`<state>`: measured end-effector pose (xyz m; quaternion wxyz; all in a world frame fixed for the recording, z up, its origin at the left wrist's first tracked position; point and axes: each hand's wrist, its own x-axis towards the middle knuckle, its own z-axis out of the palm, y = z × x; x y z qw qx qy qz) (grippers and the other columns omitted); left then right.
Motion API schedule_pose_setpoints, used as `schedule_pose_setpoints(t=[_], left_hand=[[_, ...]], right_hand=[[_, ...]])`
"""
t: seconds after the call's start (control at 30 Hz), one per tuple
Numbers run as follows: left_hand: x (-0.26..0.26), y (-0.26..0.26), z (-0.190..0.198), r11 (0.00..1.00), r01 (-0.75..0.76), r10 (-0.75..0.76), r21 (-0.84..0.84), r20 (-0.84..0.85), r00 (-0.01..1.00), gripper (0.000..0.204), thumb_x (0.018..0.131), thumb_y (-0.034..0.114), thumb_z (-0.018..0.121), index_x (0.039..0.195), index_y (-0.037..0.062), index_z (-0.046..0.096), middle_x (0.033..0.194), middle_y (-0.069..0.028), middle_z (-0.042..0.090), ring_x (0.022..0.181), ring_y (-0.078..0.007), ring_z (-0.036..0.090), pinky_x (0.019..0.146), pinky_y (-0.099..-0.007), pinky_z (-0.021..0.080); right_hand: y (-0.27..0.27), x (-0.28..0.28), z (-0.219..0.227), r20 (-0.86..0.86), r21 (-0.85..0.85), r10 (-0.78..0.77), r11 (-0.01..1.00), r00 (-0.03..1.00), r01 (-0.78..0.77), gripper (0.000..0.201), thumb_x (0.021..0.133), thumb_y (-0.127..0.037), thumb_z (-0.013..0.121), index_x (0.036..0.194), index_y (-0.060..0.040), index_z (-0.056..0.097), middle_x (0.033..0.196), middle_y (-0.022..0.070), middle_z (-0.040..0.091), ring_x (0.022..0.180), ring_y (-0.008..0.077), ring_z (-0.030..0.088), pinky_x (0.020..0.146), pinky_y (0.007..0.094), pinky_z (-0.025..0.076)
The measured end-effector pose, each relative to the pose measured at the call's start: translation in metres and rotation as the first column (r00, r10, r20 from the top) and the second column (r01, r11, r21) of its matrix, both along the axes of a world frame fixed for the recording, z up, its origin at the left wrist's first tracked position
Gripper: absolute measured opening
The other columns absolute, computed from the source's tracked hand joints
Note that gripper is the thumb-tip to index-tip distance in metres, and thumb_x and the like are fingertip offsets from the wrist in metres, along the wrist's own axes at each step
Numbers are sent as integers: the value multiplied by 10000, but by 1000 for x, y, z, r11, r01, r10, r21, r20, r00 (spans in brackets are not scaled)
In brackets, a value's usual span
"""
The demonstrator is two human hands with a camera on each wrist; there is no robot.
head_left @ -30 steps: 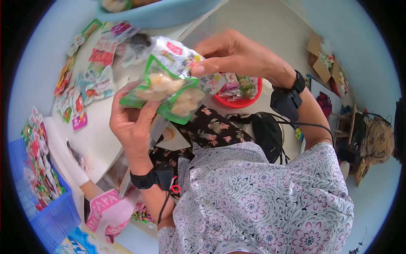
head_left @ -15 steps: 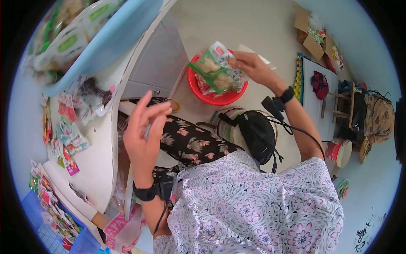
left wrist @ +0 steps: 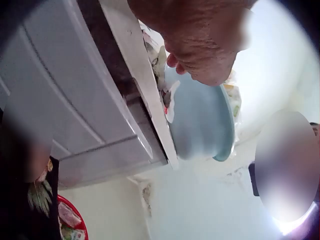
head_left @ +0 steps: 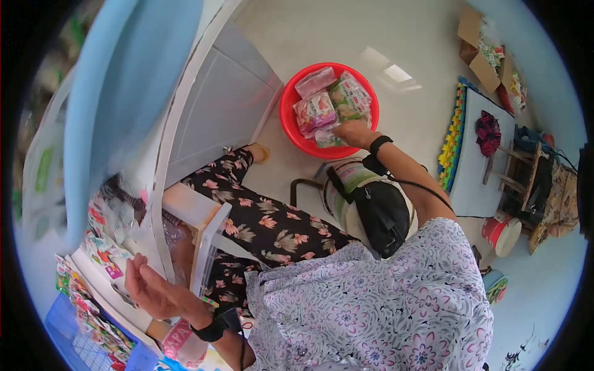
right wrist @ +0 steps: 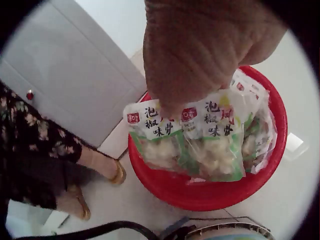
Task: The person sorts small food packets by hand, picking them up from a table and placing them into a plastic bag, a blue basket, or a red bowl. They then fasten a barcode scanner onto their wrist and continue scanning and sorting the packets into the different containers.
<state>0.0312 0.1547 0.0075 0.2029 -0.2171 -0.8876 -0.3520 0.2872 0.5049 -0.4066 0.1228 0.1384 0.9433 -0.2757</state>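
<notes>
**Right hand [head_left: 356, 133] holding green-and-white packets [right wrist: 212, 150] at the red basin [head_left: 288, 123]**

The pale floor [head_left: 396, 37] runs past the basin's far and right sides, giving the arm open room. On the left, the grey cabinet [head_left: 210, 111] and the white counter's edge [head_left: 176, 93] bound the space, with a big blue tub [head_left: 124, 93] on the counter. The basin stands just beside the cabinet's near corner.

The right hand grips the packets by their upper ends, over the near part of the basin; its fingertips are hidden. The left hand [head_left: 154, 290] is loosely open, holding nothing, near the counter's near end.

A black bag [head_left: 383, 216] sits between basin and lap, below the right forearm. A blue basket [head_left: 80, 334] of packs is at near left. Pink packs [head_left: 315, 111] lie inside the basin.
</notes>
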Motion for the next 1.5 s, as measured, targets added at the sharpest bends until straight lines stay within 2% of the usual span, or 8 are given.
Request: schedule_pose_setpoints(t=[0.17, 0.67, 0.87, 1.1, 1.23, 1.33, 1.43, 1.5], left_hand=[[-13, 0, -9, 995, 11, -13, -95, -18, 1000, 349, 1062, 126, 533, 1349, -62, 599, 1157, -156, 678, 1014, -221, 642, 948, -353, 507], [-16, -12, -14, 997, -3, 12, -83, 101, 995, 443, 1058, 236, 530, 1395, -47, 567, 1193, -148, 668, 1079, -235, 616, 994, -387, 467], [-13, -1, -9, 995, 73, -63, -62, 149, 987, 416, 1060, 178, 515, 1412, -39, 561, 1172, -108, 614, 1058, -195, 585, 957, -347, 467], [-19, -5, -7, 990, 137, -131, -25, 174, 976, 384, 1000, 131, 600, 1354, -20, 601, 1179, -125, 647, 1018, -199, 605, 917, -338, 485], [-21, -4, -6, 971, 216, -232, 100, 194, 953, 409, 988, 129, 625, 1376, 4, 593, 1136, -115, 691, 1003, -181, 627, 925, -331, 492], [-21, -5, -4, 957, 231, -264, 174, 196, 944, 416, 946, 157, 696, 1332, 21, 625, 1067, -76, 712, 935, -165, 619, 827, -301, 481], [-19, -10, 1, 913, 308, -371, 268, 230, 900, 392, 982, 114, 643, 1356, 2, 606, 1103, -105, 716, 949, -139, 612, 886, -299, 488], [-11, -17, 4, 885, 308, -408, 348, 262, 875, 373, 982, 96, 643, 1341, -3, 611, 1086, -111, 717, 933, -143, 627, 878, -299, 499]], right_hand=[[-10, -23, -3, 88, 15, 103, 994, 991, -105, 265, 860, -91, 592, 1103, -143, 683, 913, 173, 718, 902, 382, 717, 735, 508, 574], [-29, -42, -79, 449, 51, -173, 984, 876, 168, 331, 936, -317, 659, 1232, -168, 675, 1073, 146, 748, 1048, 348, 716, 867, 520, 566], [-50, -38, -39, 232, 255, -305, 935, 924, 245, 305, 915, -188, 591, 1201, -97, 647, 1157, 171, 716, 1206, 363, 627, 940, 524, 535], [-20, -30, -34, 63, -95, -349, 930, 935, 354, 162, 921, -166, 586, 967, -27, 657, 928, 247, 700, 872, 472, 666, 781, 548, 527], [-14, -68, 36, 5, -239, -338, 913, 941, 330, 194, 948, -190, 628, 980, -7, 679, 919, 230, 715, 844, 351, 707, 748, 444, 551], [-25, -98, 92, -265, -474, -344, 860, 901, 189, 203, 987, -177, 607, 1051, 2, 679, 938, 227, 719, 895, 377, 716, 786, 459, 547], [-45, -130, 132, -333, -671, -441, 732, 833, 119, 166, 994, -134, 635, 1074, 3, 682, 878, 143, 720, 849, 244, 718, 751, 359, 546], [-58, -141, 175, -396, -616, -418, 781, 817, 101, 172, 1009, -147, 648, 1062, 14, 676, 858, 96, 706, 816, 149, 680, 732, 306, 530]])
